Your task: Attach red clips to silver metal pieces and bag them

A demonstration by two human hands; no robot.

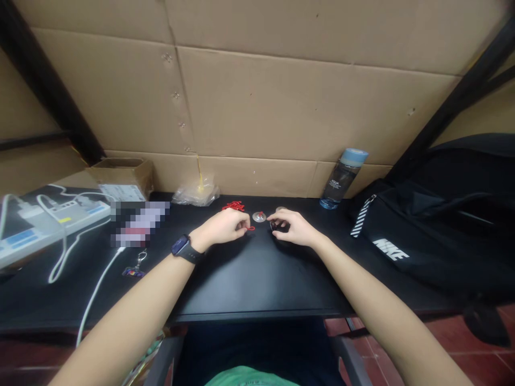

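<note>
Red loop (251,228) in left hand (226,225) — dark piece (273,225) in right hand (296,227).

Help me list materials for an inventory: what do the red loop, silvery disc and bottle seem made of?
Red loop: probably matte cord, being thin and curved. Silvery disc: likely polished metal, from its sheen. Bottle: smooth, see-through body, plastic or glass.

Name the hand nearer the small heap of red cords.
Left: the left hand is just in front of the heap; the right hand is farther off, to its right.
</note>
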